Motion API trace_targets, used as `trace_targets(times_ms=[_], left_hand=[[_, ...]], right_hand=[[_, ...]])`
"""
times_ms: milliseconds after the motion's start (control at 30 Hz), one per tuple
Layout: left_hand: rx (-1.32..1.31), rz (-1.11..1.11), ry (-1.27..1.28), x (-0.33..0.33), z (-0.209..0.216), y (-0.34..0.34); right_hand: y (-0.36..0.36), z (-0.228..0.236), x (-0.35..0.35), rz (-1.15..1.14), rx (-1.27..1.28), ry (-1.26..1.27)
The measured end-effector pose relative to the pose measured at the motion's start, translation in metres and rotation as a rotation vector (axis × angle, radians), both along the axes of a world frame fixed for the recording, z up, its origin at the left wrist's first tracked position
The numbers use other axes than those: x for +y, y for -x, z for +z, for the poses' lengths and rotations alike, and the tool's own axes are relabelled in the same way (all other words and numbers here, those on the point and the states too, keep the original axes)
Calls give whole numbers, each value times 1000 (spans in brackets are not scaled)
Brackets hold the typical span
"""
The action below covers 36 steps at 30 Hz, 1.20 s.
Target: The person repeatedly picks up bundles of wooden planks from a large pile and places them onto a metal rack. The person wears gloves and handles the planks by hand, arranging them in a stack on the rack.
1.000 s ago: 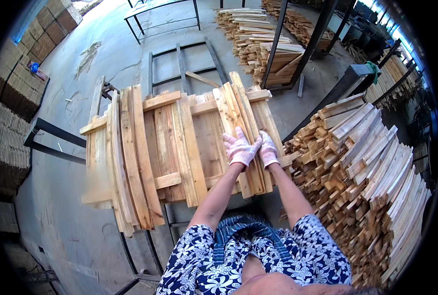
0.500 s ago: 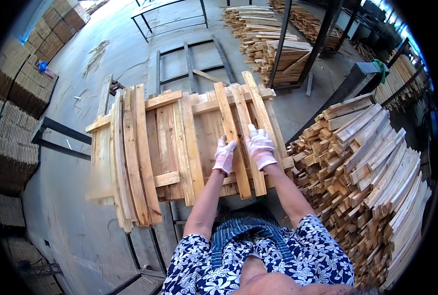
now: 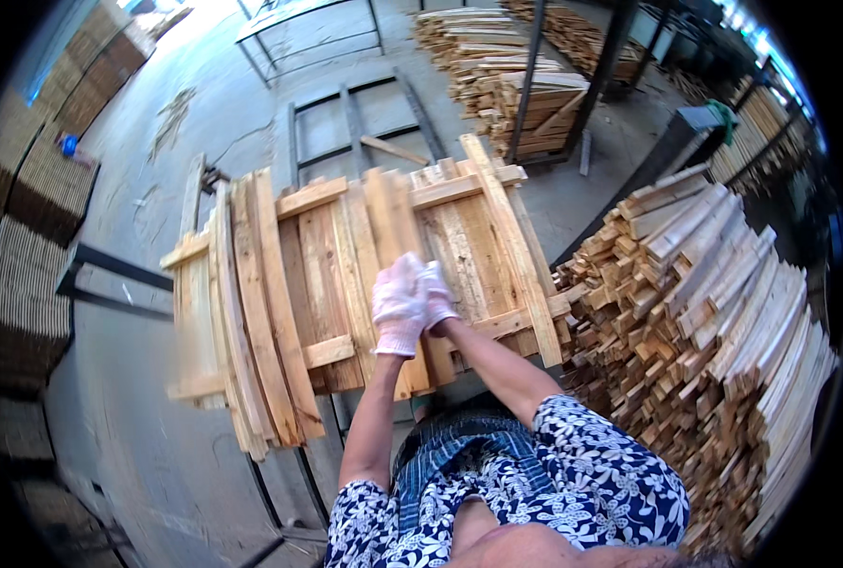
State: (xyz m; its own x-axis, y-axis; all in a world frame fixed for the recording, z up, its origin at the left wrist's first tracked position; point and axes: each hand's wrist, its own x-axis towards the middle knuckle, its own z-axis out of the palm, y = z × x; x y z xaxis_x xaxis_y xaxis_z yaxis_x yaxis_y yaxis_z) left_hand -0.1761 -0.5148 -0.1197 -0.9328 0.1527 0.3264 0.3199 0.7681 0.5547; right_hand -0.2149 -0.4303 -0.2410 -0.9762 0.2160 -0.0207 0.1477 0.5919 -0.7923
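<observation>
Head view: blurred slats (image 3: 390,210) run near-far beneath left hand (image 3: 399,303) and right hand (image 3: 436,297), can't tell if gripped; lone slat (image 3: 516,243) lies right, nearer right hand.

Raw matt wood, knitted cloth and dark metal.
The planks (image 3: 386,213) look dry and unvarnished, with visible grain; the stacked sticks (image 3: 696,303) have rough ends. The gloves (image 3: 399,310) are matt knitted cloth, the blouse (image 3: 620,473) smooth printed fabric, the apron (image 3: 452,440) striped woven cloth. The frame (image 3: 350,115) is smooth dark metal, the floor (image 3: 147,426) hard, scuffed and concrete-like.
</observation>
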Motion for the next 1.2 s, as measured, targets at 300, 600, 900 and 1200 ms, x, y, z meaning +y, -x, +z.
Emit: trace_targets(times_ms=[300, 600, 900, 1200], left_hand=[[-225, -197, -529, 135, 16, 21], [-593, -243, 241, 256, -27, -27], [-278, -452, -531, 129, 25, 14], [-134, 203, 800, -153, 1, 11]], right_hand=[[-77, 56, 94, 71, -36, 77], [-286, 294, 330, -817, -256, -868], [-211, 183, 495, -1155, -710, -889], [-209, 210, 503, -932, -827, -429]])
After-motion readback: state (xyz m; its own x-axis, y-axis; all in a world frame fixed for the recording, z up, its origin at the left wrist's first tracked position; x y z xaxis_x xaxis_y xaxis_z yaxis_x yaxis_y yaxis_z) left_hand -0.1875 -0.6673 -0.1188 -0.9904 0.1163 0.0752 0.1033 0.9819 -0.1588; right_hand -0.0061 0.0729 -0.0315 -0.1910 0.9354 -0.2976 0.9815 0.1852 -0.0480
